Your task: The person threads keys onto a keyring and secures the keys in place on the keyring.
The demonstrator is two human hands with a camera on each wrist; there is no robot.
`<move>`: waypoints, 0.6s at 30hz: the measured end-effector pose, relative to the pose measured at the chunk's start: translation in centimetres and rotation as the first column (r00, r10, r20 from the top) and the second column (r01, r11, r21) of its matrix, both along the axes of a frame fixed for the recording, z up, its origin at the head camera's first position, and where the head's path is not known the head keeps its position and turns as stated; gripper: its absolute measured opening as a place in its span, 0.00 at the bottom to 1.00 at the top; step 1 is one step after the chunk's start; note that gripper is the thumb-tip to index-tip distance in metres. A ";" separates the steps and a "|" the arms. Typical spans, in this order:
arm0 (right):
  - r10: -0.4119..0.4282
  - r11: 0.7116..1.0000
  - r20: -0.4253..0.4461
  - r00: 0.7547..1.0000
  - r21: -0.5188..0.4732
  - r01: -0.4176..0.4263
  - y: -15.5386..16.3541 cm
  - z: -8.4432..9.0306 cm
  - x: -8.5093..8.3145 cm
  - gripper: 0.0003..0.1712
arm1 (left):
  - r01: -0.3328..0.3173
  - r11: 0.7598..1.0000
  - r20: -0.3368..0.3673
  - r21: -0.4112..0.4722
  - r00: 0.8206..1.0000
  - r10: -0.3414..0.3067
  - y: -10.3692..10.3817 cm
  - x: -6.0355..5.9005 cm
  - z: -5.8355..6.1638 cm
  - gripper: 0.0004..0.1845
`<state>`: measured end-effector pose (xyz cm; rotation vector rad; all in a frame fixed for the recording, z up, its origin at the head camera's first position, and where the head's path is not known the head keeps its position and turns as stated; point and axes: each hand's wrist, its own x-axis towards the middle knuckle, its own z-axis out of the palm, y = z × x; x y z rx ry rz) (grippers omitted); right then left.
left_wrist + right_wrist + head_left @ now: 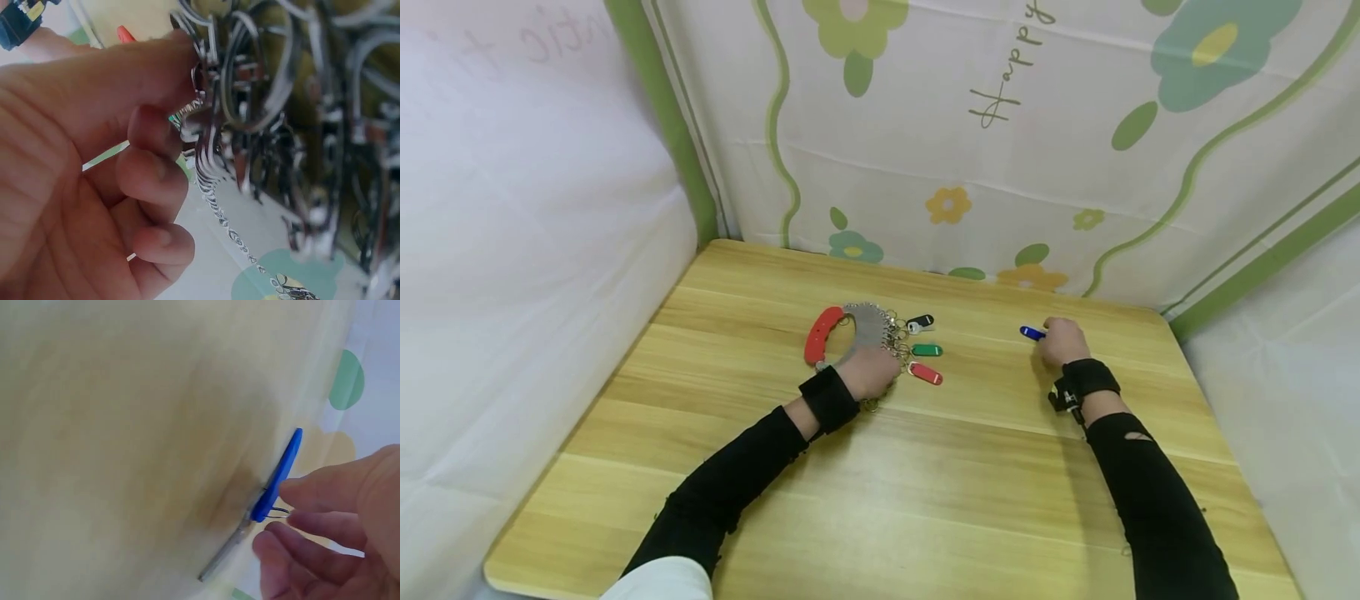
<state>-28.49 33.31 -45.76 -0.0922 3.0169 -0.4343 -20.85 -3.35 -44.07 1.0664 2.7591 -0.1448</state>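
Key tag (281,470) pinched at two o'clock, key holder (868,323) gripped at eleven

From the middle of the table (925,475), blue key tag out at two o'clock, at the fingertips of the right hand (1064,342); key holder at eleven, under the left hand (870,372).

Right grip nearly closed: thumb on the blue plastic, a fingertip at the thin wire ring (281,510), hardly any gap between. Left grip curled in against the metal clips (210,140); exact pinch point hidden, so cannot tell how firm.

Judging by looks, key tag and key (222,557) light, stiff, hard to break, a little slick along the smooth plastic. Best taken by the flat sides near the ring end; expect some dangling. Key holder probably heavier, rigid in its body, loose and jangly at the clips; better held by the red handle (822,335) than by a single clip.

Only in the right wrist view: key pointing to seven o'clock, tag tip to one, and wire ring between. Only in the left wrist view: hooks and rings stacked up close. Only in the head view: whole layout, with black tag (921,320) at two o'clock of the key holder, green tag (927,351) at three, red tag (925,373) at four, red handle at nine.
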 end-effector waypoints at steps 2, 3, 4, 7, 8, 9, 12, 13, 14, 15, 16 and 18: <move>-0.009 1.000 0.002 1.000 0.010 0.009 0.0 0.2 -0.1 0.19 | 0.003 1.000 -0.004 0.001 1.000 -0.003 0.1 0.0 0.0 0.07; -0.012 1.000 0.002 1.000 0.011 0.012 0.0 0.3 -0.1 0.16 | 0.006 1.000 -0.004 0.008 1.000 -0.006 0.1 0.0 0.0 0.07; -0.016 1.000 0.000 1.000 0.010 0.016 0.0 0.4 -0.1 0.14 | 0.009 1.000 -0.004 0.014 1.000 -0.009 0.2 0.0 0.0 0.07; -0.015 1.000 -0.011 1.000 0.015 0.015 0.0 0.5 0.0 0.11 | 0.020 1.000 0.001 0.017 1.000 -0.020 0.3 0.1 0.0 0.08; -0.015 1.000 -0.012 1.000 0.009 0.015 0.0 0.6 0.0 0.11 | 0.023 1.000 -0.001 0.012 1.000 -0.023 0.4 0.1 0.0 0.08; -0.011 1.000 -0.018 1.000 0.005 0.011 0.0 0.6 0.1 0.11 | 0.023 1.000 0.002 0.012 1.000 -0.023 0.4 0.1 0.0 0.08; -0.008 1.000 -0.030 1.000 -0.005 0.008 0.0 0.7 0.2 0.11 | 0.013 1.000 0.016 0.008 1.000 -0.013 0.5 0.1 0.1 0.08; -0.009 1.000 -0.028 1.000 -0.009 0.009 0.0 0.7 0.2 0.11 | 0.003 1.000 0.032 0.015 0.999 -0.003 0.5 0.1 0.1 0.08; -0.010 1.000 -0.029 1.000 -0.010 0.009 0.0 0.7 0.3 0.12 | -0.009 1.000 0.052 0.022 0.999 0.008 0.6 0.1 0.1 0.09; -0.009 1.000 -0.029 1.000 -0.012 0.009 0.0 0.7 0.3 0.12 | -0.020 0.999 0.072 0.032 0.997 0.018 0.5 0.1 0.1 0.09; -0.009 1.000 -0.028 1.000 -0.013 0.009 0.0 0.7 0.2 0.13 | -0.030 0.999 0.089 0.038 0.996 0.027 0.6 0.1 0.0 0.09; -0.011 1.000 -0.027 1.000 -0.008 0.011 0.0 0.7 0.2 0.14 | -0.047 0.997 0.111 0.056 0.993 0.041 0.6 0.1 0.0 0.08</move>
